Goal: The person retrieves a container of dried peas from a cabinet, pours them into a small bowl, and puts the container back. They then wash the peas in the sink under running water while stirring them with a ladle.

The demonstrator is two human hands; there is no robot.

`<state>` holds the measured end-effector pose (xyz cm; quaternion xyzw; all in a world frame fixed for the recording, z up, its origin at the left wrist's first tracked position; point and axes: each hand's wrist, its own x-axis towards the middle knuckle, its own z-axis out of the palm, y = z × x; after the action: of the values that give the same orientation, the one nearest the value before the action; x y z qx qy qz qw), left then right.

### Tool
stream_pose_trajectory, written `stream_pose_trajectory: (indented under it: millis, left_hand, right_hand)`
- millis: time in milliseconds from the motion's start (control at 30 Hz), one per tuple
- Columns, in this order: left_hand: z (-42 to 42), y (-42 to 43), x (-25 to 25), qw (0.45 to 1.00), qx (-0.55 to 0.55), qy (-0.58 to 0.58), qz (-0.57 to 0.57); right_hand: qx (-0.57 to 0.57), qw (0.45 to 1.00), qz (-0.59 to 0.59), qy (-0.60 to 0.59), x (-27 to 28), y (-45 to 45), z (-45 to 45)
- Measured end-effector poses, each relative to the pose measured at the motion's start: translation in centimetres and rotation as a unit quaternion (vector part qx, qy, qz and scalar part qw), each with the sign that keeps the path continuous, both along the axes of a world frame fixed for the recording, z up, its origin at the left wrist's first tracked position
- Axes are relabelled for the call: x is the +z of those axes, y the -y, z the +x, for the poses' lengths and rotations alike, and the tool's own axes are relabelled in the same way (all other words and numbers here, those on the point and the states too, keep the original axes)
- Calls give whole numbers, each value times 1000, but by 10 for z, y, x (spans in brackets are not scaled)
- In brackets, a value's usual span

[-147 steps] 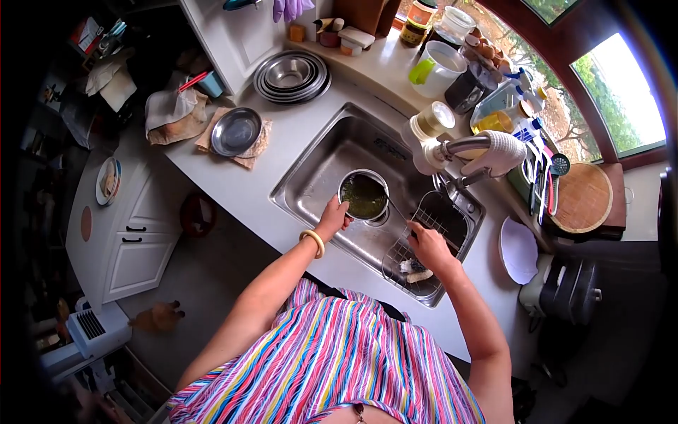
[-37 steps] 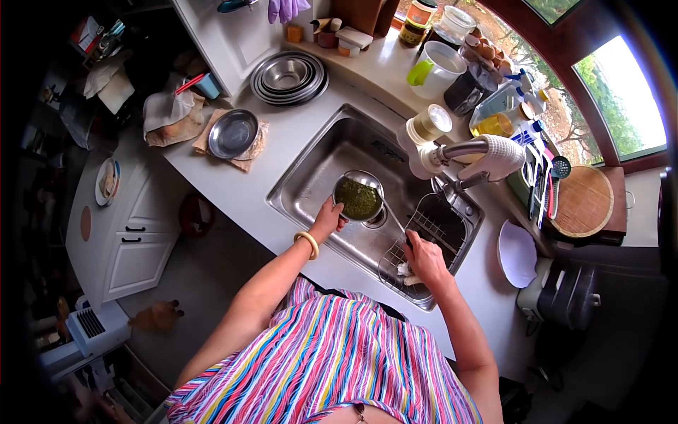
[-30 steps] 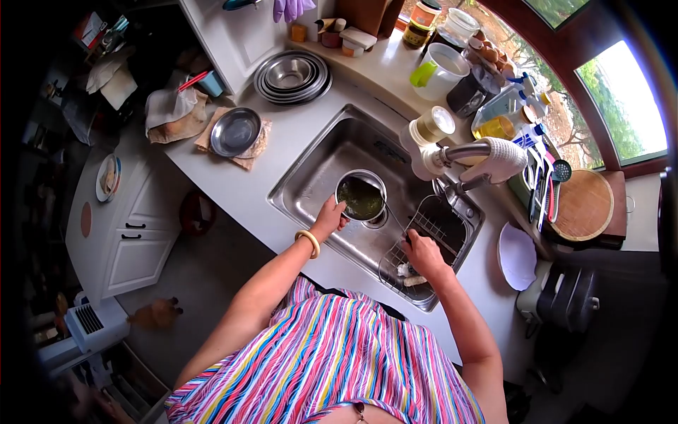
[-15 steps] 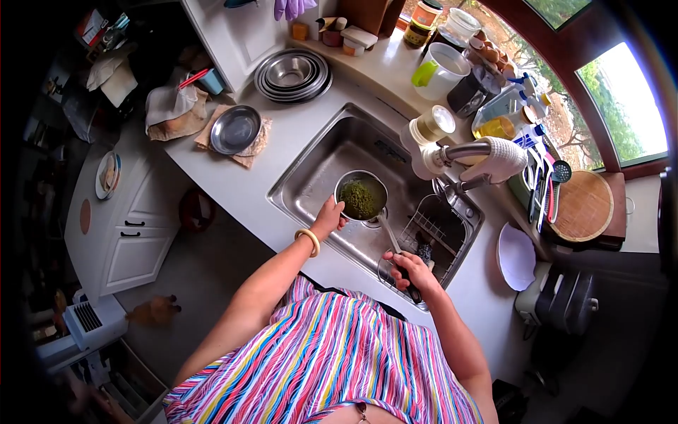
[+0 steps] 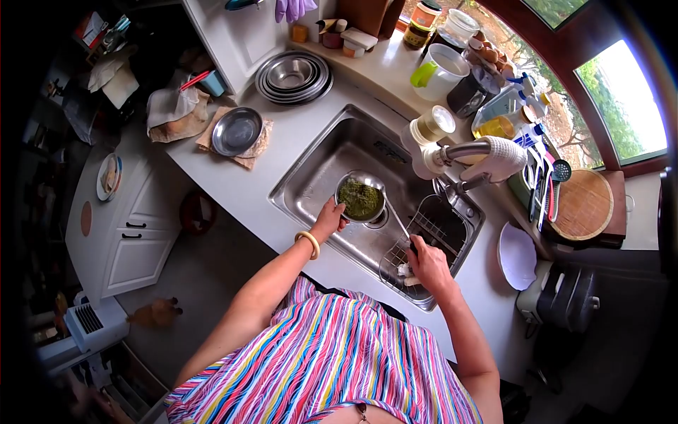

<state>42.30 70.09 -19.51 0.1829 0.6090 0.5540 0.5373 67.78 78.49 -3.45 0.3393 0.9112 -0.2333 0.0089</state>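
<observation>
Over the sink point(image 5: 311, 152), my left hand point(image 5: 328, 220) grips the rim of a small metal bowl point(image 5: 340, 205). Inside the bowl is a chopped or ground green mass point(image 5: 359, 198). My right hand point(image 5: 428, 261) is closed around the dark handle of a long-handled metal utensil point(image 5: 397, 221). Its shaft slants up to the bowl, where a shiny rounded end lies at the far rim; the exact shape of that end is unclear. Beneath my right hand a wire rack point(image 5: 443, 230) stands in the sink, with small items in it partly hidden.
The faucet point(image 5: 466, 150) reaches over the sink's right side. Nested metal bowls point(image 5: 316, 93) and a metal plate point(image 5: 237, 131) on a cloth stand to the left. A jug point(image 5: 439, 71), bottles and utensils line the windowsill. A pale lilac bowl point(image 5: 517, 256) leans at the right.
My right hand has moved up and turned palm-down over the handle. The utensil's rounded end now shows at the bowl's far rim. My left hand and the bowl have barely moved.
</observation>
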Motion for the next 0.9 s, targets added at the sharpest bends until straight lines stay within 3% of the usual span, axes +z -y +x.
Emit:
stream_pose_trajectory:
  millis: [167, 300, 367, 400, 467, 567, 667, 800, 900]
  left_hand:
    - [0, 3, 9, 1000, -1, 11, 6]
    - [-5, 2, 2, 1000, -3, -3, 5]
    - [-6, -1, 0, 1000, 2, -16, -2]
    - [-5, -1, 0, 1000, 12, -11, -7]
    - [-2, -2, 1, 999, 30, -1, -13]
    - [1, -1, -3, 1000, 22, 10, -16]
    - [-1, 1, -6, 999, 27, 23, -9]
    - [-3, 0, -10, 999, 18, 17, -22]
    - [-3, -1, -9, 999, 19, 25, -5]
  right_hand:
    - [52, 995, 74, 43, -13, -31, -16]
    - [35, 989, 6, 141, -11, -35, -24]
    - [34, 995, -86, 42, -21, -30, -21]
    - [-48, 965, -250, 59, -25, -28, -20]
    - [-204, 819, -536, 19, -23, -14, -22]
    - [-288, 652, -697, -81, -16, 2, -22]
    - [-284, 635, -709, -115, -19, 10, -17]
    - [-259, 687, -668, -121, -1, 21, -15]
    - [-242, 768, -586, -96, 2, 26, -15]
